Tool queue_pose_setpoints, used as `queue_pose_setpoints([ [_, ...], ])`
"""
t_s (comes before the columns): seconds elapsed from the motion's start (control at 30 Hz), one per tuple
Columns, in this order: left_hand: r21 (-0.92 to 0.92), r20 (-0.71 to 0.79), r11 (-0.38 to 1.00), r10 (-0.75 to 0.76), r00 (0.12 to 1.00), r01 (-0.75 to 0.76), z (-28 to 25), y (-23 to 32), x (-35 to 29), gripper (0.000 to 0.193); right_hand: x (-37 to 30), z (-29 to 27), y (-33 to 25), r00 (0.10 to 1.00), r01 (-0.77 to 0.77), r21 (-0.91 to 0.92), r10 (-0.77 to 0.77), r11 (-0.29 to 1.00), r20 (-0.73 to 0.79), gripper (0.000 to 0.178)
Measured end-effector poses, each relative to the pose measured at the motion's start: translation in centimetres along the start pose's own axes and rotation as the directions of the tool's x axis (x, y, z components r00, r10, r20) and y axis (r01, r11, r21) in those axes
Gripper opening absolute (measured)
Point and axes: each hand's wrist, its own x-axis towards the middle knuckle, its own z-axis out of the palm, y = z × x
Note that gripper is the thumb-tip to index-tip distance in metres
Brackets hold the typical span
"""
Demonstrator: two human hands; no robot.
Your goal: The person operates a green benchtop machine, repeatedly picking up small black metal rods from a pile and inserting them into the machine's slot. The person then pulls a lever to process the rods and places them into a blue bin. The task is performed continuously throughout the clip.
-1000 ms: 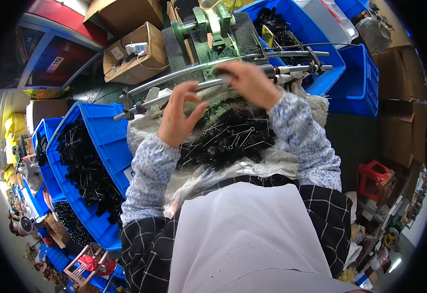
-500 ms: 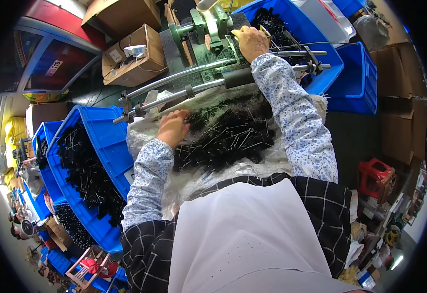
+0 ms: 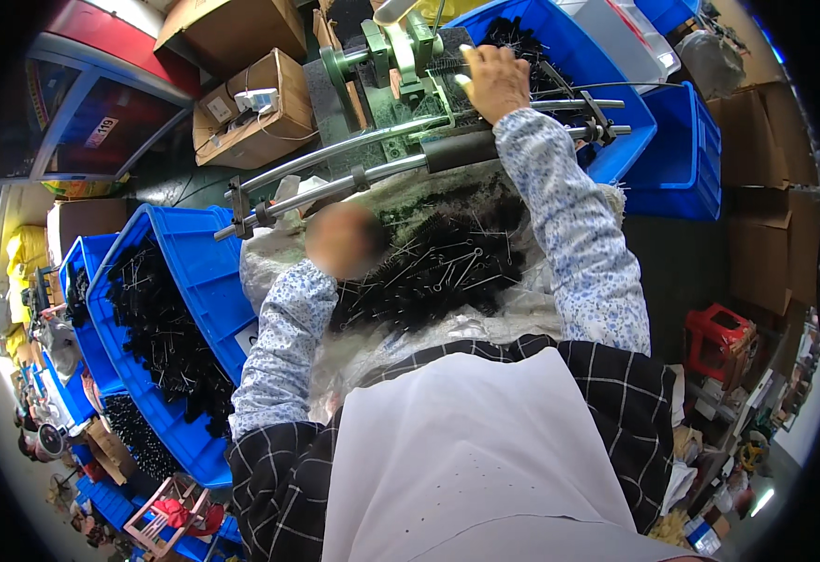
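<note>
My right hand is at the right side of a green bench machine, fingers spread and thumb apart. Nothing shows in its grasp. A short dark bristly piece lies at the machine, just left of those fingers. My left hand is over the left edge of a heap of black-bristled wire brushes; a blur covers it, so its fingers cannot be made out. Several of the brushes show bare wire stems with looped ends. They lie on a whitish plastic sheet in front of me.
Two metal rods cross between me and the machine. At the left, a blue bin holds more black brushes; another blue bin stands behind my right hand. A cardboard box sits at back left, a red stool at right.
My right hand has come off the machine's right side, shifted slightly right, and its fingers have spread. My left hand has moved a little to the right over the heap.
</note>
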Motion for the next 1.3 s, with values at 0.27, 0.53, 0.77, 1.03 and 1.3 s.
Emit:
queue_pose_setpoints([
  [0.27,-0.135,0.026,0.991,-0.008,1.000,0.012,-1.3,-0.1,-0.9,0.040,-1.0,0.7,-1.1,0.997,-0.057,0.177,0.064,0.983,-0.034,0.022],
  [0.53,-0.454,-0.122,0.888,0.015,0.992,-0.069,-4.0,0.1,-2.4,0.030,-0.3,1.4,-6.5,0.990,-0.016,0.081,0.027,0.997,-0.137,0.010],
  [0.77,-0.411,-0.336,0.894,0.035,0.941,-0.179,-7.2,1.4,-3.4,0.025,-0.7,0.4,-2.4,0.996,-0.004,0.086,0.012,0.996,-0.090,0.011],
  [1.03,-0.517,-0.512,0.803,-0.014,0.859,-0.295,-9.2,3.4,-2.0,0.025,1.5,0.2,3.3,0.992,-0.064,-0.002,0.064,0.998,0.108,0.021],
  [1.3,-0.488,-0.560,0.797,0.029,0.828,-0.357,-8.9,5.9,1.1,0.024,1.0,-4.8,6.2,0.955,-0.160,0.009,0.158,0.987,-0.250,0.023],
])
